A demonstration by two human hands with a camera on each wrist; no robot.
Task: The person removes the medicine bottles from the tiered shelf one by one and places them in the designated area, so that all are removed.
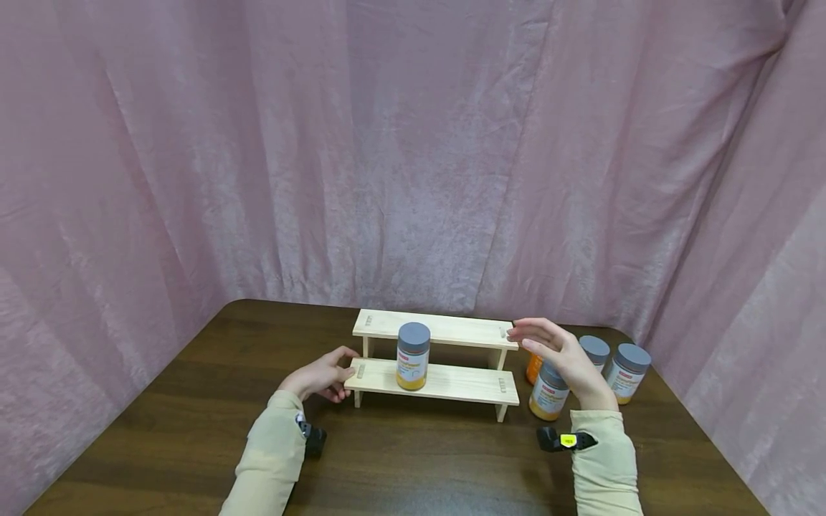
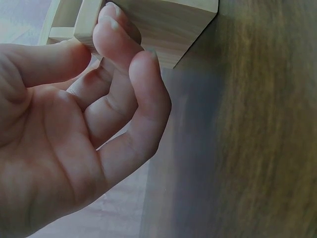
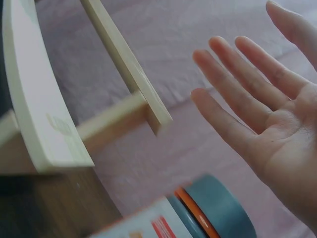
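Observation:
My left hand (image 1: 323, 376) pinches the left end of the lower board of a two-tier wooden shelf (image 1: 461, 383). In the left wrist view, the thumb and index finger of the left hand (image 2: 101, 106) meet at the board's corner, the other fingers curled below. On the lower board a grey-lidded jar (image 1: 413, 357) with a white and yellow label stands upright. My right hand (image 1: 564, 355) is raised at the shelf's right end, above the jars there. The right wrist view shows the right hand (image 3: 280, 111) with straight, spread fingers, holding nothing, and a jar (image 3: 218, 203) below.
Right of the shelf stand several jars, among them a front one (image 1: 548, 396), a rightmost one (image 1: 626, 374), one behind (image 1: 594, 347) and a partly hidden orange one (image 1: 533, 367). The dark wooden table (image 1: 413, 451) ends at a pink curtain (image 1: 413, 158).

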